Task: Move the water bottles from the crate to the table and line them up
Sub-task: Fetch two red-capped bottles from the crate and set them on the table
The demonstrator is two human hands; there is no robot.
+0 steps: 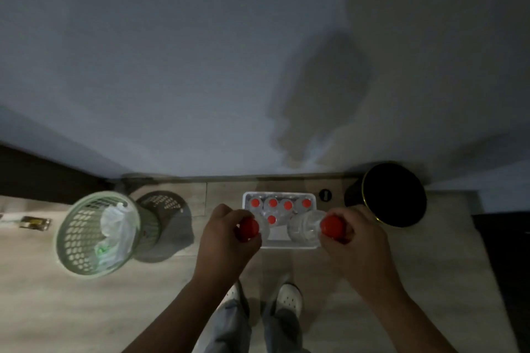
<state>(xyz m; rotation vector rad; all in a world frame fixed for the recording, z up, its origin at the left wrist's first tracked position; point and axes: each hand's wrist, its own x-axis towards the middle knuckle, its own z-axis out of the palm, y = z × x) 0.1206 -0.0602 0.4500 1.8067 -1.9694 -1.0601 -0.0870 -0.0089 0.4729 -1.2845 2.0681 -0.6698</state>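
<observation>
Far left on the pale floor lies a small flat dark thing (34, 222), too dim to make out. Next to it a green mesh basket (81, 228) leans toward me, with a crumpled white plastic bag (117, 226) inside and its shadow behind it.

The left hand (226, 235) is curled round the neck of a water bottle (263, 231), fingers closed just under its red cap (248, 229), over the left edge of the crate (279, 193). The white crate sits on the floor against the wall. Five more red-capped bottles (273, 203) stand upright in it, four in a row along the back and one just in front.

The second held bottle (307, 228) tilts over the crate's right front corner, and the right hand (355, 233) grips it at its red cap (332, 226). I cannot tell whether either held bottle's base is clear of the crate.

A small dark round fitting (325, 195) sits on the floor just right of the crate. Beyond it is a black round bin (395, 195). Below the hands, two white shoes (289, 299) show.
</observation>
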